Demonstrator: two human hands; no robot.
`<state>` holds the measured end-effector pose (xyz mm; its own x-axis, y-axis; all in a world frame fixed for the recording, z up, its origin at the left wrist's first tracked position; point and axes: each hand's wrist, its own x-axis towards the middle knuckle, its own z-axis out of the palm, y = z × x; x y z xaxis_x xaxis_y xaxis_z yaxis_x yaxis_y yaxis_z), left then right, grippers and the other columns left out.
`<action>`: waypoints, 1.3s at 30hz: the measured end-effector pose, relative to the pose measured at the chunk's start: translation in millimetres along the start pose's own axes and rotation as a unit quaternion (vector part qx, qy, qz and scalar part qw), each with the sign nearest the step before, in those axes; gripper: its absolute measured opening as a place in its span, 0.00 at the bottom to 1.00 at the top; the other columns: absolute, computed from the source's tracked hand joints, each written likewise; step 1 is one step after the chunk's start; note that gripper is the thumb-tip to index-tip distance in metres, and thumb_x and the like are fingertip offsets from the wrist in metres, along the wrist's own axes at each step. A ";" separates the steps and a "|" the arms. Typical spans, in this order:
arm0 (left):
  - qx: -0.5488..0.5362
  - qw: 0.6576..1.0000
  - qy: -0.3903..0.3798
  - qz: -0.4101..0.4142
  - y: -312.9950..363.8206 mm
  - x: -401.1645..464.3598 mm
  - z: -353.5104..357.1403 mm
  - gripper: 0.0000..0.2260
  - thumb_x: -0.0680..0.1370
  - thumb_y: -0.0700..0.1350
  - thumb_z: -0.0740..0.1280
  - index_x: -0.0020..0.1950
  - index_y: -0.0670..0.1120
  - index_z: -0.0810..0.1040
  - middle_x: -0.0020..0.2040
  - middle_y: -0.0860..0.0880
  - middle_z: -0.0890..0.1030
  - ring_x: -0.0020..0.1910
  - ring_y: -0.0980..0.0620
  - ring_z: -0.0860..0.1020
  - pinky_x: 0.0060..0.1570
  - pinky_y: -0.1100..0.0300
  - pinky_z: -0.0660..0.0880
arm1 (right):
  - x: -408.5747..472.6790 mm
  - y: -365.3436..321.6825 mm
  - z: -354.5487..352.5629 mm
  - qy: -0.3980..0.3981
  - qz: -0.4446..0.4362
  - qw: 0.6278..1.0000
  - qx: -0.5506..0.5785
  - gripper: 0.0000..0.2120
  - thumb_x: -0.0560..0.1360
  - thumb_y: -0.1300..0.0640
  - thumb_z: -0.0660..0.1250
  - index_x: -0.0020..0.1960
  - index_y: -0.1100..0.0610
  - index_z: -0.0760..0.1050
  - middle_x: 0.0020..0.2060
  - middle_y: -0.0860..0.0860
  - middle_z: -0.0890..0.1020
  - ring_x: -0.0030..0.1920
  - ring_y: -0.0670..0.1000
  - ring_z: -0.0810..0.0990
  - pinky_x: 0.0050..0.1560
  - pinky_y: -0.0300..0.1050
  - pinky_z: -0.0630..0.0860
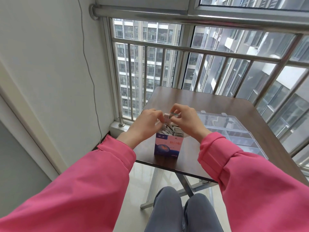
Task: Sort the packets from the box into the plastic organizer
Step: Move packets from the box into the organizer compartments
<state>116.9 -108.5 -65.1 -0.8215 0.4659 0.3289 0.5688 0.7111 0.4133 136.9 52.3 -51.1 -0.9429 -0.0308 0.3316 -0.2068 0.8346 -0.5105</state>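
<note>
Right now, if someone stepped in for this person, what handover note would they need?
Left hand and right hand: both pinch a small bundle of packets just above the box.
Box: upright near the table's front edge, open, still packed with packets.
Organizer: to the right of the box, lid open; no packets visible in its compartments.
Done: first bundle lifted out.
Left: sort that bundle and everything in the box into the organizer.
</note>
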 end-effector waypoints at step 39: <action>-0.317 0.938 -0.138 0.008 124.9 14.5 45.2 0.05 0.81 0.40 0.60 0.48 0.45 0.75 0.35 0.48 0.80 0.25 0.59 0.74 0.29 0.67 0.72 | -93.7 64.6 -97.2 0.027 0.175 0.877 0.447 0.06 0.77 0.63 0.63 0.44 0.60 0.78 0.28 0.49 0.82 0.30 0.45 0.81 0.34 0.34 0.76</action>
<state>174.2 10.9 -47.1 -0.7429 0.6539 0.1433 0.4190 0.2873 0.8613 237.3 162.6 -38.1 -0.9807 0.1875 0.0553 -0.0521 0.0221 -0.9984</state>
